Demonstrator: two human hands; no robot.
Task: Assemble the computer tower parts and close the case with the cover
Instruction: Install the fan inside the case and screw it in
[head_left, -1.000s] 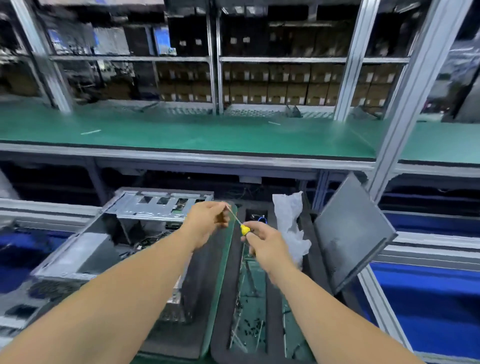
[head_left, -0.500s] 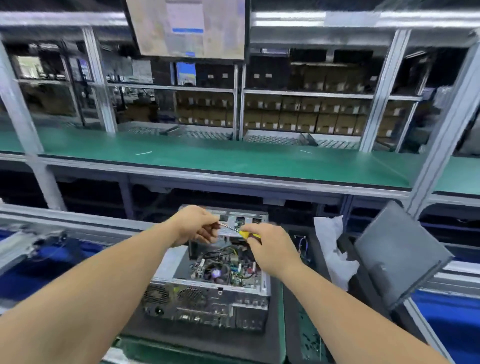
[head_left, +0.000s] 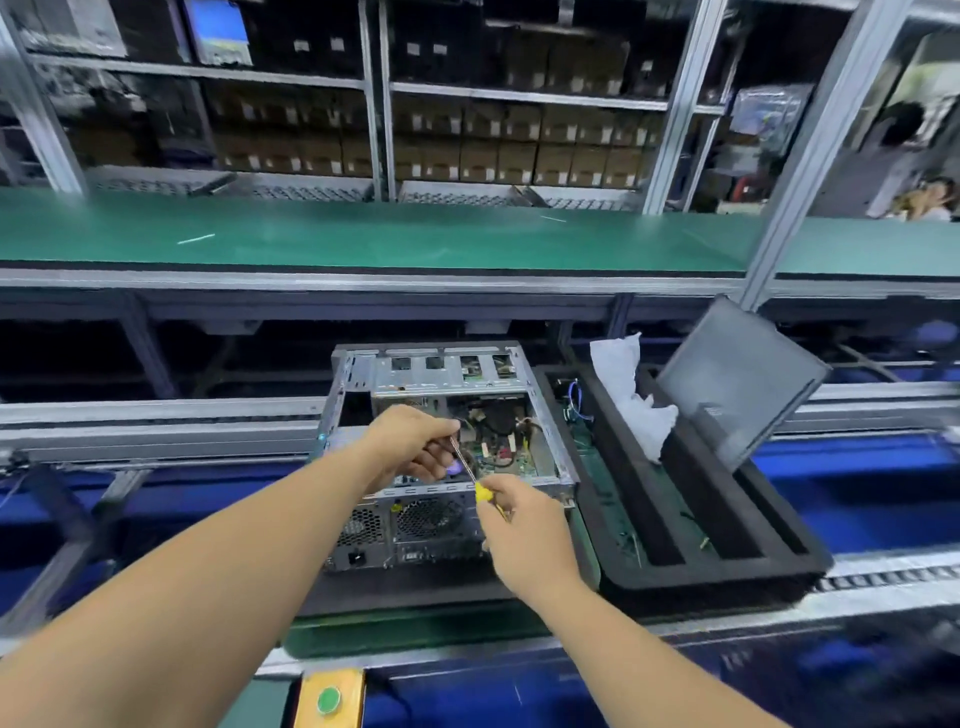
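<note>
The open computer case (head_left: 447, 457) lies on its side on a dark pad directly in front of me, rear fans and ports facing me, its top side uncovered so the board and wiring inside are exposed. I hold both hands above the near edge of the opening. My left hand (head_left: 415, 441) has its fingers curled, pinching the tip end of a thin metal shaft. My right hand (head_left: 524, 530) grips the yellow handle of that same tool, a small screwdriver (head_left: 475, 480), which slants from the right hand up toward the left. I cannot tell whether a screw sits at the tip.

Just right of the case sits a black foam tray (head_left: 727, 561) with long slots; a white crumpled bag (head_left: 636, 405) stands in its far end. The dark case cover (head_left: 737, 384) leans tilted against the tray's far right corner. Beyond runs a green workbench shelf (head_left: 363, 239), with stacked cartons (head_left: 493, 156) behind it. A green push button (head_left: 328, 700) sits at the near edge.
</note>
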